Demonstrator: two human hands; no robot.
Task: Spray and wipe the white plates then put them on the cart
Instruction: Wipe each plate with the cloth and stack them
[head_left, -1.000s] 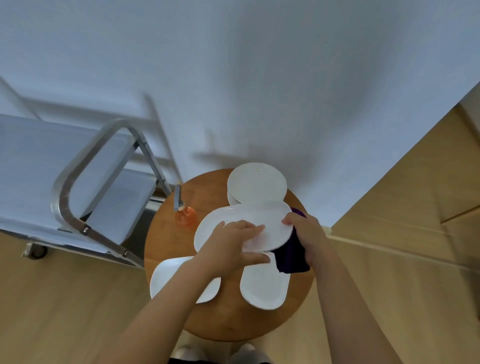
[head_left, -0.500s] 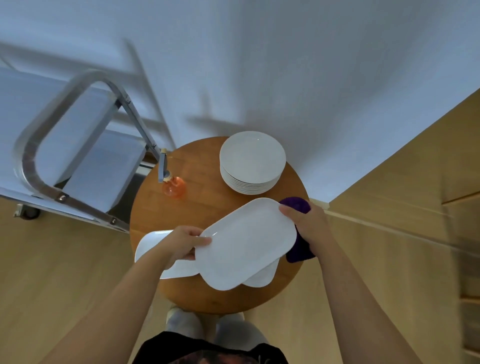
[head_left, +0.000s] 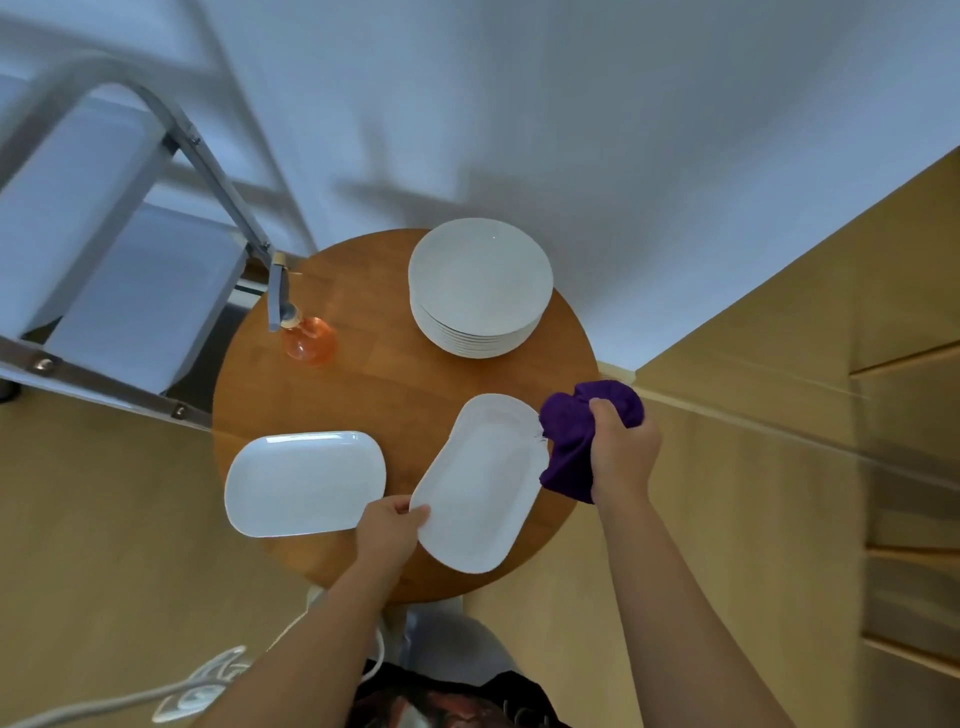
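On the round wooden table lie two white oblong plates. My left hand pinches the near edge of the right oblong plate, which sits at an angle at the table's front. My right hand grips a purple cloth just off that plate's right edge. The other oblong plate lies flat at the front left. A stack of several round white plates stands at the back. An orange spray bottle stands at the back left.
The metal cart with grey shelves and a tubular handle stands left of the table, close to the spray bottle. A white wall is behind the table. Wooden cabinet fronts are on the right. Pale wooden floor surrounds the table.
The oblong plate held up between both hands has come down onto the table at the front right. My right hand has left its edge and now bunches the purple cloth beside it.
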